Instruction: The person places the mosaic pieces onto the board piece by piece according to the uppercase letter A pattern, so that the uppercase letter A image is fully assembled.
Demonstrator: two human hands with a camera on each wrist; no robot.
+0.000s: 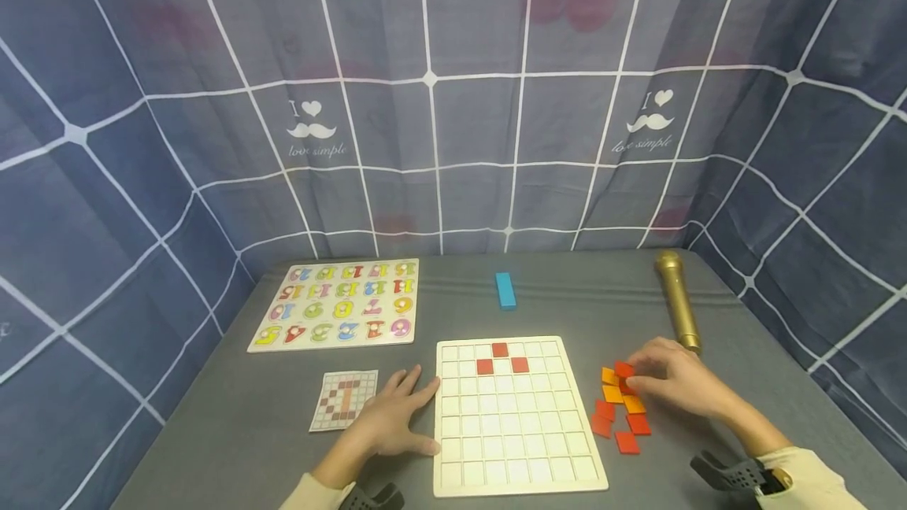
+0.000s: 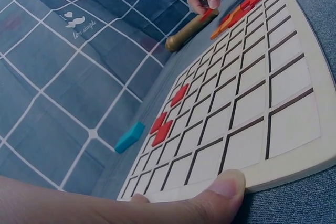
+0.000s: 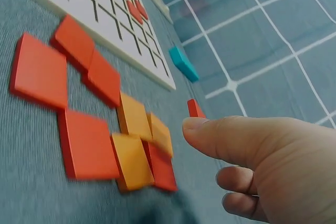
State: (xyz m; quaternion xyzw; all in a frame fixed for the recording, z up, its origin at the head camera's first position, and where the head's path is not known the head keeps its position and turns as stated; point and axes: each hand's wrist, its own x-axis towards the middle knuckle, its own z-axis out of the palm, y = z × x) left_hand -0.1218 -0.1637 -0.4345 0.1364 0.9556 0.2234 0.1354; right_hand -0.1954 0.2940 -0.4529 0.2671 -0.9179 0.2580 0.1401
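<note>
One red tile (image 3: 195, 108) partly inside right grip (image 3: 275, 153)

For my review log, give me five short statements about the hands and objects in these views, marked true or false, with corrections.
1. Three red tiles sit in the grid board. True.
2. The right hand holds nothing. False: it pinches a red tile.
3. The left hand touches the grid board's edge. True.
4. The blue block lies on the grid board. False: it lies beyond it, on the table.
5. The gold tube stands upright. False: it lies on its side.
</note>
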